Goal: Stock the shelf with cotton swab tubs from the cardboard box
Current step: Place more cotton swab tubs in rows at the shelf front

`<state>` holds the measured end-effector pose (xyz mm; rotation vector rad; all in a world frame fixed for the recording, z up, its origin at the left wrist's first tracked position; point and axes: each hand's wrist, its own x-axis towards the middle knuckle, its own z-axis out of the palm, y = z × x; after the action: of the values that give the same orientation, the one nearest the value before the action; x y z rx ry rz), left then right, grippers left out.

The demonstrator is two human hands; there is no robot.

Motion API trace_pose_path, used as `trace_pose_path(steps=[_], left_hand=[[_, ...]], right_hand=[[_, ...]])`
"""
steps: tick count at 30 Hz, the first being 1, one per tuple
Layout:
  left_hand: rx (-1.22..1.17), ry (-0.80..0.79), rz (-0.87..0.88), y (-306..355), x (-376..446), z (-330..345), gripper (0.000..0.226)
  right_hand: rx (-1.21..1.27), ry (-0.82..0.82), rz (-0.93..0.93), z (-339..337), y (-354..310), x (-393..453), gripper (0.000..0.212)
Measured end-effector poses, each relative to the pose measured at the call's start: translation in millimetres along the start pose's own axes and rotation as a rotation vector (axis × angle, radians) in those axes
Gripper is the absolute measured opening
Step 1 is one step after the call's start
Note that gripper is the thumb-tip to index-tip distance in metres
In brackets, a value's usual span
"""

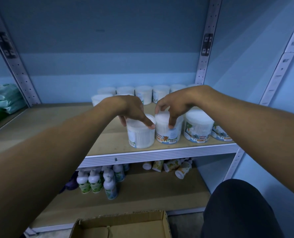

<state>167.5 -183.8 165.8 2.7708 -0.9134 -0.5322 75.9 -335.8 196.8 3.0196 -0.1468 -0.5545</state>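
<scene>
At far left, green soft packs (4,98) lay stacked on the neighbouring shelf. The person's left hand (131,109) gripped the rim of the left tub (140,133) from above, thumb and fingers curled round its lid. This tub stood upright, long axis vertical, near the front edge of the wooden shelf (60,127), its barcode side turned outward. It was clear plastic, packed with white swabs. Touching it on the right, the second tub (168,130) stood upright likewise, its bear label facing the viewer; the right hand (174,104) pinched its lid with bent fingers. Four tubs stood in the front row; the rear rows (143,94) could not be counted reliably. Below, bottles (98,180) occupied the lower shelf. The cardboard box (122,225) sat nearest, flaps open.
</scene>
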Motion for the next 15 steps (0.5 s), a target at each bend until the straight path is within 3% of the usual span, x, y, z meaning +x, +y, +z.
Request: trace_pose_path(steps=[4,8,12,15], left_hand=[[0.006,0.001,-0.071,6,-2,4,0.096],[-0.063,-0.104,0.009,6,-8,-10,0.11],[-0.027,-0.155,0.112,1,-12,-18,0.099],[0.008,-0.141,0.117,1,-8,-16,0.087]], right_hand=[[0.027,-0.045,-0.018,-1,1,-1,0.077],[-0.016,0.063,0.03,-6,-2,-4,0.082],[-0.061,0.051,0.101,-6,-6,1,0.091],[-0.126,0.035,0.126,-1,-11,7,0.085]])
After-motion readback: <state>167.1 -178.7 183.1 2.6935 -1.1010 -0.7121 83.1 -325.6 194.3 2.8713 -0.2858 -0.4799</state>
